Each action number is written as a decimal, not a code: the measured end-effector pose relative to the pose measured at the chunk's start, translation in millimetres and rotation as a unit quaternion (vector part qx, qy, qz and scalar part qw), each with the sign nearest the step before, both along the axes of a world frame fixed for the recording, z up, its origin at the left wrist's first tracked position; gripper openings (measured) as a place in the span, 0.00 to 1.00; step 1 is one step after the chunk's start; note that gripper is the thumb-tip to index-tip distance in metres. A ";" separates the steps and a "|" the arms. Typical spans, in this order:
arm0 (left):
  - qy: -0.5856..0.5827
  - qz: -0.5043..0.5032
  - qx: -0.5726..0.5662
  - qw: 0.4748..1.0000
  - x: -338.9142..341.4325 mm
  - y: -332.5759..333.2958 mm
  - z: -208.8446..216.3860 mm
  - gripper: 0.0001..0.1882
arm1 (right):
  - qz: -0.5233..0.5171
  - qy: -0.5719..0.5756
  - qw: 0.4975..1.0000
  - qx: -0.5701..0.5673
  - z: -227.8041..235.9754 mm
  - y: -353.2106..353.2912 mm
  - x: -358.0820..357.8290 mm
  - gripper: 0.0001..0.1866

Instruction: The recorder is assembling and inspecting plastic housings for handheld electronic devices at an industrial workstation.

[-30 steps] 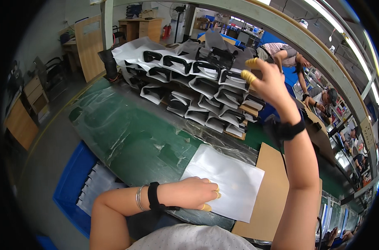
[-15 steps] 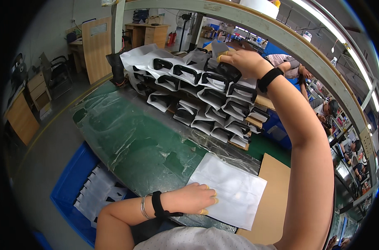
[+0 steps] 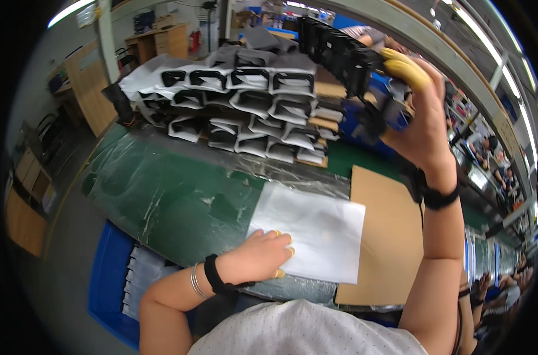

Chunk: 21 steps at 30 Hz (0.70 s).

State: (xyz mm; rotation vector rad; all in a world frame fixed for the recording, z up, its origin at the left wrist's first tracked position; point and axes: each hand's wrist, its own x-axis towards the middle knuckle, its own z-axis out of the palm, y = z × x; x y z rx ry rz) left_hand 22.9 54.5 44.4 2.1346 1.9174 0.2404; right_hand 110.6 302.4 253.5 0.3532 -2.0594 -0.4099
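While left fingers [image 3: 285, 240] rest apart on a white sheet [image 3: 322, 236], right fingers [image 3: 410, 71] clamp a black part [image 3: 335, 54].

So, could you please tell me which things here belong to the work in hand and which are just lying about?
In use:
black part in the right grip
white sheet under the left grip
stack of wrapped parts, probably

Seemingly unrelated:
wooden desk
red fire extinguisher

Green-topped workbench [image 3: 180, 204], white sheet [image 3: 319, 231] partly over brown cardboard [image 3: 390, 236], stacked white-sleeved black parts [image 3: 251, 99] along far side
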 end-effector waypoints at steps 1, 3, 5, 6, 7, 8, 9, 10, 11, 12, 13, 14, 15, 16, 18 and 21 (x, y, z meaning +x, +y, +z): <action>0.004 -0.006 0.005 1.000 -0.4 2.3 1.7 0.22 | 0.060 -0.011 0.991 -0.121 -12.6 -3.2 20.8 0.42; -0.003 -0.030 0.000 1.000 -4.1 9.0 4.8 0.22 | 0.233 -0.018 0.916 -0.325 -39.5 2.0 57.4 0.50; -0.021 -0.047 0.001 0.999 -4.4 18.7 19.2 0.21 | 0.321 0.003 0.822 -0.471 -54.3 20.4 96.3 0.49; -0.040 -0.050 -0.003 0.998 -6.3 21.2 28.4 0.21 | 0.310 0.041 0.742 -0.592 -62.7 15.7 109.5 0.48; -0.066 -0.022 0.035 0.997 -9.1 16.0 36.0 0.19 | 0.299 0.012 0.720 -0.626 -67.6 5.0 116.4 0.50; -0.098 0.001 0.065 0.993 -15.9 24.6 39.8 0.18 | 0.349 -0.015 0.712 -0.609 -88.6 29.6 116.3 0.54; -0.084 0.083 0.049 0.992 -17.6 27.3 53.9 0.18 | 0.354 -0.024 0.658 -0.664 -100.8 30.3 123.4 0.55; -0.065 0.169 0.035 0.983 -18.5 29.5 64.9 0.18 | 0.363 -0.034 0.600 -0.712 -109.5 28.3 131.2 0.57; -0.195 0.193 0.100 0.956 -25.0 34.3 61.7 0.17 | 0.399 -0.075 0.558 -0.724 -118.5 35.1 136.9 0.59; -0.320 0.220 0.160 0.908 -25.0 40.9 61.4 0.17 | 0.395 -0.116 0.546 -0.729 -119.9 34.3 137.0 0.62; -0.396 0.178 0.220 0.873 -21.1 50.2 62.0 0.18 | 0.399 -0.147 0.525 -0.738 -126.0 40.7 136.8 0.64; -0.468 0.200 0.194 0.839 -11.4 53.8 64.0 0.21 | 0.403 -0.179 0.501 -0.744 -132.9 45.8 136.3 0.67; -0.525 0.180 0.121 0.823 0.1 61.5 68.8 0.22 | 0.365 -0.158 0.494 -0.774 -136.6 41.7 135.0 0.71; -0.575 0.161 0.052 0.800 9.6 63.9 72.1 0.24 | 0.373 -0.178 0.474 -0.777 -145.1 47.7 133.6 0.71; -0.677 0.063 -0.016 0.733 32.8 79.3 51.1 0.26 | 0.404 -0.232 0.471 -0.749 -156.8 55.8 132.6 0.61; -0.673 0.082 -0.030 0.735 61.6 91.1 57.5 0.26 | 0.417 -0.269 0.456 -0.739 -162.5 63.5 131.8 0.58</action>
